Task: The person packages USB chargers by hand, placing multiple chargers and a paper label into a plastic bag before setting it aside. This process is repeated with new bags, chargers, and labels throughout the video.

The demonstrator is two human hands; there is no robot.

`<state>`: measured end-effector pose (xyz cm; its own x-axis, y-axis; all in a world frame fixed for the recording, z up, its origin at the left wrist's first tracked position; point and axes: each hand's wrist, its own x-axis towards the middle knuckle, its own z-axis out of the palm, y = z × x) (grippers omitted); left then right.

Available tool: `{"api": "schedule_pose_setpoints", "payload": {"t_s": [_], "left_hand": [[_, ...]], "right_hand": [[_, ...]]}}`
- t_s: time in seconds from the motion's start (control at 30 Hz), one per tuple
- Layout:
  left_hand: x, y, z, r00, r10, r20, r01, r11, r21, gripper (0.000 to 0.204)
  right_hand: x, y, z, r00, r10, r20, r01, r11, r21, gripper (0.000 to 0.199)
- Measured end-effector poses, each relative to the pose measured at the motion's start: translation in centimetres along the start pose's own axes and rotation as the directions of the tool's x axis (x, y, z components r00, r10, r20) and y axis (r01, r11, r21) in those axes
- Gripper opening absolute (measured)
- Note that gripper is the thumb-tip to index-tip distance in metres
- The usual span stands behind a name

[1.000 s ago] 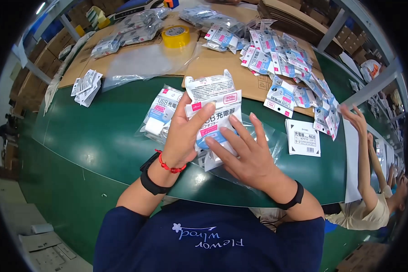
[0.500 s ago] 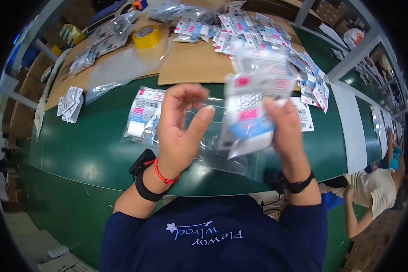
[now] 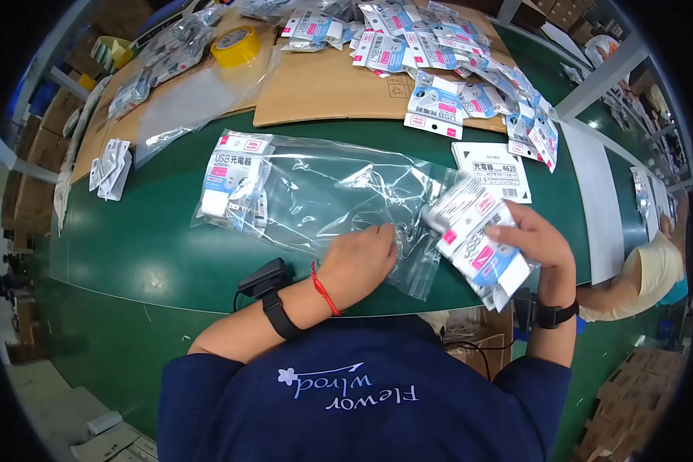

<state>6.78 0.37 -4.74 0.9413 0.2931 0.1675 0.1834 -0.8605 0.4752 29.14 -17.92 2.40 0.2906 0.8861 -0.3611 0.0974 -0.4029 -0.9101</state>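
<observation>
Left hand (image 3: 359,266) touches bag (image 3: 323,189), grip unclear; right hand (image 3: 543,237) grips packets (image 3: 472,248) above green table (image 3: 123,242), cartons (image 3: 631,396) beyond

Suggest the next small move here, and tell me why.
Probably, the left hand should spread open the right end of the bag: that hand is at the bag near this end, the film lies fairly flat, and the right hand holds packs beside it. A similar pack shows at the left end.

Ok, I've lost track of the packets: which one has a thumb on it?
The front packet in the right hand, thumb on its face; packets in the upper-right pile and at the left end of the clear bag aren't held.
</observation>
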Motion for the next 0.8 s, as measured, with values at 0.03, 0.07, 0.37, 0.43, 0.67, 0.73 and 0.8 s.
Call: {"api": "schedule_pose_setpoints", "payload": {"t_s": [0.03,0.07,0.37,0.43,0.67,0.73,0.8], "left_hand": [[0.1,0.1,-0.1,1.000,0.018,-0.024,-0.018,1.000,-0.007,0.022],[0.3,0.2,-0.2,0.998,0.035,-0.049,-0.036,0.999,-0.014,0.019],[0.1,1.2,-3.4,0.980,0.035,-0.195,-0.074,0.978,-0.193,0.010],[-0.1,1.4,-3.1,0.977,0.054,-0.207,-0.095,0.977,-0.190,0.010],[-0.5,1.8,-3.3,0.963,0.107,-0.247,-0.164,0.961,-0.224,0.011],[-0.6,1.7,-3.4,0.928,0.216,-0.303,-0.288,0.933,-0.217,0.010],[-1.0,1.6,-3.7,0.905,0.263,-0.334,-0.343,0.915,-0.210,0.009]], "right_hand": [[-0.1,-0.1,0.2,1.000,0.002,-0.004,-0.002,1.000,0.003,0.044],[0.1,-0.4,0.6,0.998,0.033,0.047,-0.031,0.999,-0.043,0.043],[2.3,-1.8,0.7,0.958,0.198,0.206,-0.167,0.973,-0.161,0.042],[2.9,-2.1,1.0,0.953,0.224,0.202,-0.194,0.968,-0.156,0.042],[6.3,-0.6,3.4,0.930,0.144,0.337,-0.089,0.981,-0.172,0.039],[7.5,-0.2,4.0,0.942,0.154,0.299,-0.143,0.988,-0.059,0.040],[8.4,-0.1,4.5,0.958,0.188,0.217,-0.228,0.957,0.177,0.041]]}}
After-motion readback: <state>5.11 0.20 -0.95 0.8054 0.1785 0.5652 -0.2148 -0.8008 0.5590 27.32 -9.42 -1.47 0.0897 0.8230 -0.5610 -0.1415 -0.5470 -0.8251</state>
